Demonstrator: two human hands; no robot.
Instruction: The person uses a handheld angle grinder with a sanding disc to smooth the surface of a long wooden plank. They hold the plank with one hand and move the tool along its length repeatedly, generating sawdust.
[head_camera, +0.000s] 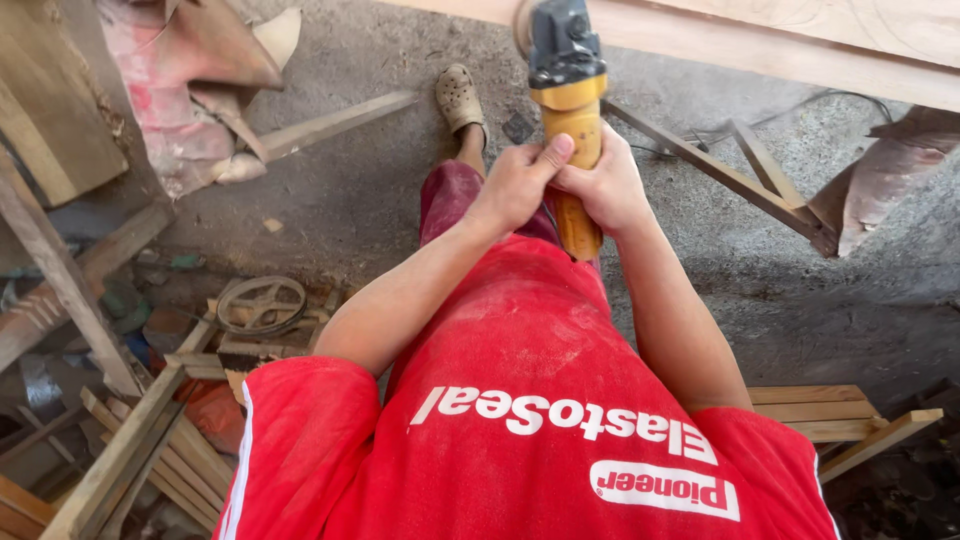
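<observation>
We hold a yellow grinder (568, 120) with both hands, out in front of our chest, its dark head up against the edge of a pale plank (760, 40) that runs across the top of the view. Left hand (518, 182): grip clamped on the yellow handle from the left, thumb lying up along it. Right hand (608, 185): grip clamped on the same handle from the right, fingers wrapped round, touching the left hand. Handle end pokes out below the hands, over our red shirt (520, 420).

Below the grinder, concrete floor (360, 190), dusty. Our foot in a tan clog (459, 97) stands on it just left of the tool. A cable (800, 105) trails over the floor to the right, near a slatted wood frame (750, 175). Left side: scrap laths (140, 440) in a heap, a metal wheel (262, 305) lying among them, pink-stained sacking (190, 80) at top left. More slats (830, 410) at lower right.
</observation>
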